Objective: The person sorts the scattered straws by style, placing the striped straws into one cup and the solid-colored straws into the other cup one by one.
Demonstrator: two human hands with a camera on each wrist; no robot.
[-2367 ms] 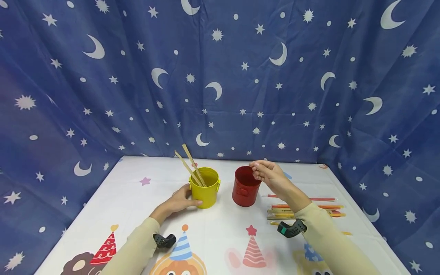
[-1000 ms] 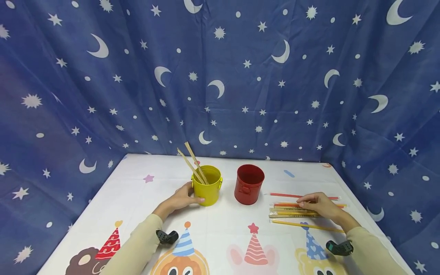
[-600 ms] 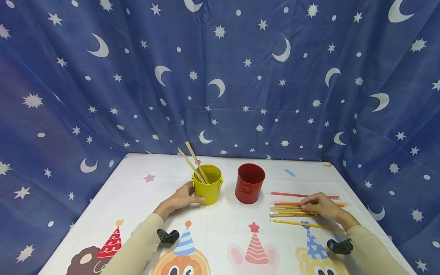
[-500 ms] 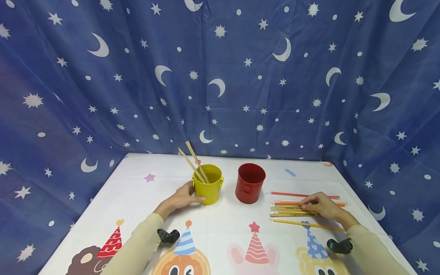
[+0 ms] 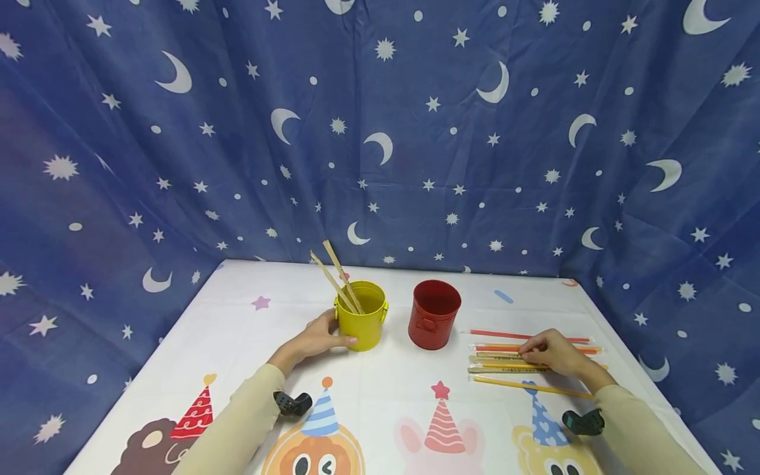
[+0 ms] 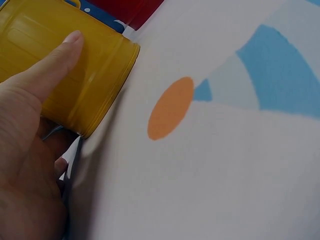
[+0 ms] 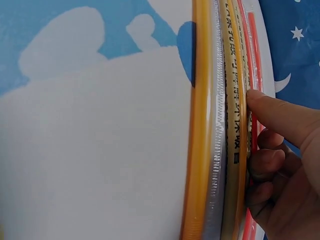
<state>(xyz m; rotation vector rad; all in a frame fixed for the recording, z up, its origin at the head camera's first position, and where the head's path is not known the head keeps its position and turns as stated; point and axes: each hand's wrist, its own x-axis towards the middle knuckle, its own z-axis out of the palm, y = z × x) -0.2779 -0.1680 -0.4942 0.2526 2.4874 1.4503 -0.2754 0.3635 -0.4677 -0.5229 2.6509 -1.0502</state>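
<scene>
My left hand (image 5: 317,338) grips the low side of a small yellow bucket (image 5: 360,330); the thumb lies across its front, the fingers partly hidden behind. Two beige paper-wrapped straws (image 5: 336,264) lean inside it, sticking out at the left. Over on the right, my right hand (image 5: 555,353) pinches at a paper-wrapped straw in a row of wrapped straws (image 5: 499,370). In the right wrist view the thumb tip meets that row, beside printed wrappers (image 7: 235,100), with the other fingers curled. Which straw is pinched is partly hidden.
A red bucket (image 5: 435,323) stands between the yellow one and the straws. One red straw (image 5: 505,334) lies at the back of the row, a yellow straw (image 5: 528,387) at the front. A starry blue curtain (image 5: 380,185) borders the printed white tablecloth (image 5: 267,284).
From above the red bucket, my right hand has come down to the right onto the straws and stays there. My left hand keeps its hold on the yellow bucket.
</scene>
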